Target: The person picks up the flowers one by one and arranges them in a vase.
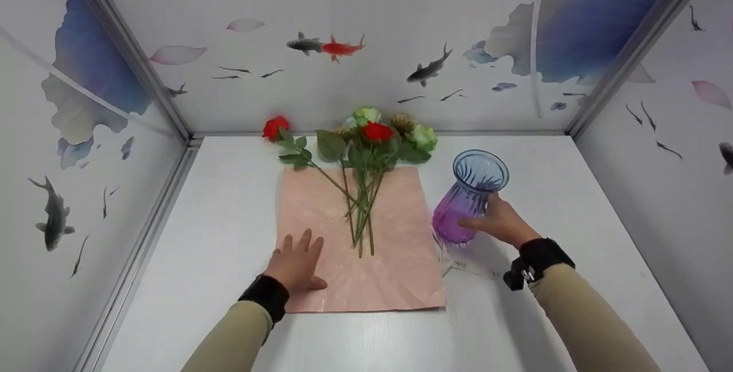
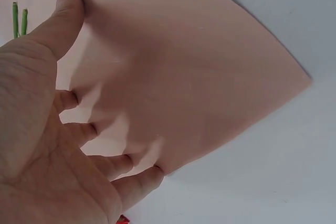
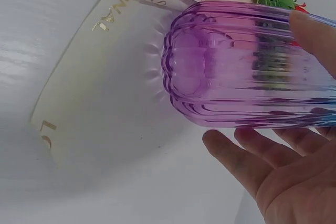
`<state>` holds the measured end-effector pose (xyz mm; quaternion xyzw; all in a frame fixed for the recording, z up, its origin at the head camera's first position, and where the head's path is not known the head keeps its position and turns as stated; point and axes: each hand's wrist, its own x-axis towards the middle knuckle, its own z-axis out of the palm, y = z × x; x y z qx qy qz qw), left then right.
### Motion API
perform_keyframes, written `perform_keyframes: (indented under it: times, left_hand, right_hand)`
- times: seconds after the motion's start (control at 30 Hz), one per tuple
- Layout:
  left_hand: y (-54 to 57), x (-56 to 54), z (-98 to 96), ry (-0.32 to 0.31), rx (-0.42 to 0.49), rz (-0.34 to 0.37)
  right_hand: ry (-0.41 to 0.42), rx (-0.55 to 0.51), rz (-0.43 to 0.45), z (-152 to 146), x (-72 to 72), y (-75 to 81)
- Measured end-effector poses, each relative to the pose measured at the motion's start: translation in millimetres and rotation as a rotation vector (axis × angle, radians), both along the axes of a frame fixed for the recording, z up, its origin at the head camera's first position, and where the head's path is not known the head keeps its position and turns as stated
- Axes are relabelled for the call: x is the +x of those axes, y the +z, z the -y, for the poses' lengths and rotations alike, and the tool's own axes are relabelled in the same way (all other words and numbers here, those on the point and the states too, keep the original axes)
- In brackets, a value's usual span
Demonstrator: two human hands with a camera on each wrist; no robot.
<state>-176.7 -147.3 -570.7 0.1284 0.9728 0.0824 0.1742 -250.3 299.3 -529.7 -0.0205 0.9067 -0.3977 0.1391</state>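
- A white surface spreads under and around both hands, with pale walls rising beyond them and on either side, printed with fish, petals and blue leaf shapes.
- One sheet of pink paper lies beneath the left hand and reaches across toward the right hand.
- One glass vase, blue at the rim and purple at the base, is in the right hand, just beside the paper.
- One bunch of flowers lies farther out than the hands and between them, its stems crossing on the paper; two red blooms and two green ones show, plus at least one brownish bloom.
- One pale strip with gold lettering lies below the right hand, by the vase.
- The left hand is palm down, fingers and thumb spread, fingertips pressing the paper.
- The right hand grips the vase, thumb on one side and fingers on the other; whether the base touches the surface is hard to tell.
- The hands are well apart, both sleeves reaching forward.
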Motion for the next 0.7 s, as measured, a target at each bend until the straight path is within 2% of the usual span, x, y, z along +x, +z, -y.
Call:
perform_keyframes:
  times: [0.1,0.23,0.47,0.7]
  left_hand:
    - [3.2,-4.0,-1.1,0.007,0.009,0.023]
    - [8.1,-17.3,-1.5,-0.015,-0.016,0.020]
    - [31.1,-43.7,-8.9,-0.057,-0.055,-0.008]
    - [45.4,-64.0,-27.0,-0.028,0.006,-0.069]
  right_hand:
    - [0.012,-0.003,-0.016,-1,-1.3,-1.2]
    - [0.021,0.002,-0.039,-2,-2.5,-4.3]
    - [0.033,0.016,-0.061,-3,-3.2,-6.1]
    - [0.017,0.028,-0.020,-2,-2.3,-4.9]
